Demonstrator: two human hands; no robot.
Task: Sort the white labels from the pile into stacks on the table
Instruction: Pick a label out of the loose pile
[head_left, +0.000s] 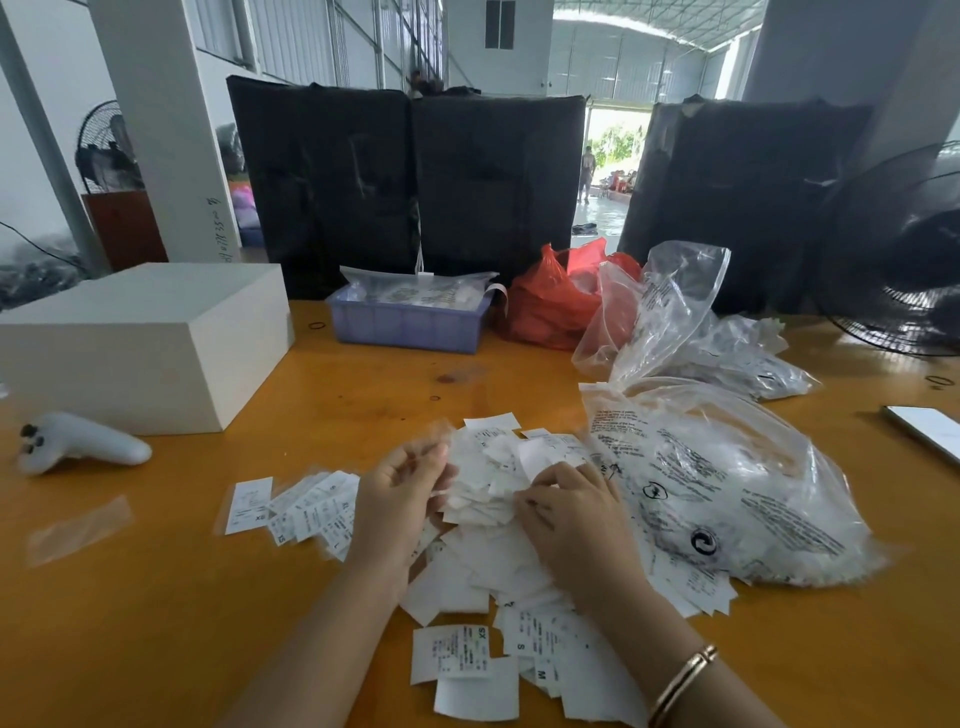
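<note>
From the head camera, both hands are down in the pile of labels (483, 499), a loose white heap in the middle of the wooden table (156, 623). The left hand (400, 499) sits at the pile's left edge, fingers curled; it looks to be pinching a label or two, though motion blur at the fingertips leaves that unclear. The right hand (566, 514), bracelet (680, 680) on its wrist, presses its bent fingers onto the top of the heap, seemingly teasing one label loose. The hands are close together but not touching.

Sorted groups are starting to show: a fanned row of labels (306, 509) just left of the left hand, and more near the bottom edge (457, 660) with size letters printed on them. A big clear plastic bag (727, 488) lies against the pile's right side, seemingly holding more labels.

These labels look thin, light and floppy, likely slick enough to slide over one another and cling in pairs. Best taken by a corner or short edge with thumb and forefinger, lifting gently so neighbours stay put. A fan (904, 270) stands at the right; a draught could scatter them.

Further back: a white box (140, 343), a purple tray (410, 325), a red bag (550, 306).
</note>
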